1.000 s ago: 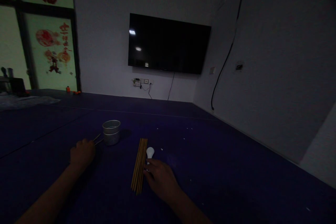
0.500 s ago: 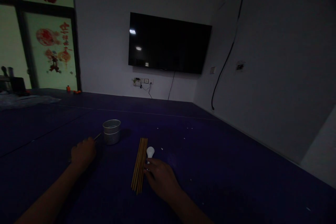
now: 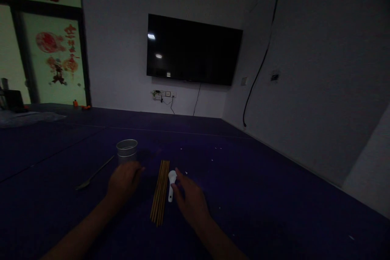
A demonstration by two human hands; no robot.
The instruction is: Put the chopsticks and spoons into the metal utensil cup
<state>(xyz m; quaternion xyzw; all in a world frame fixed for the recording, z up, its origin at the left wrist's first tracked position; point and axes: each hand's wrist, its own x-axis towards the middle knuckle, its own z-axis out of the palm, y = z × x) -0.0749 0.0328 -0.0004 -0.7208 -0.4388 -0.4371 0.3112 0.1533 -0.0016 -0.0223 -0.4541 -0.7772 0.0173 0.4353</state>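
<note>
My left hand (image 3: 124,180) is in front of the metal cup (image 3: 127,150), hiding its lower part. Its fingers are curled together and nothing shows in them. To its left a long-handled metal spoon (image 3: 96,174) lies on the dark blue surface. A row of several wooden chopsticks (image 3: 160,195) lies side by side in the middle. Just right of them is a white spoon (image 3: 171,185), bowl pointing away from me. My right hand (image 3: 189,197) is beside this spoon, thumb and forefinger apart at the right edge of its bowl; whether they touch it is unclear.
Small white scraps (image 3: 186,172) are scattered over the blue surface (image 3: 258,195). Clear plastic sheeting (image 3: 30,118) and small orange items (image 3: 85,107) lie at the far left. A television (image 3: 195,50) hangs on the back wall, and a black cable (image 3: 257,77) runs down the right wall.
My left hand has let go of the metal spoon and moved right, in front of the cup. My right hand has shifted from the white spoon's handle to beside its bowl, uncovering the handle.
</note>
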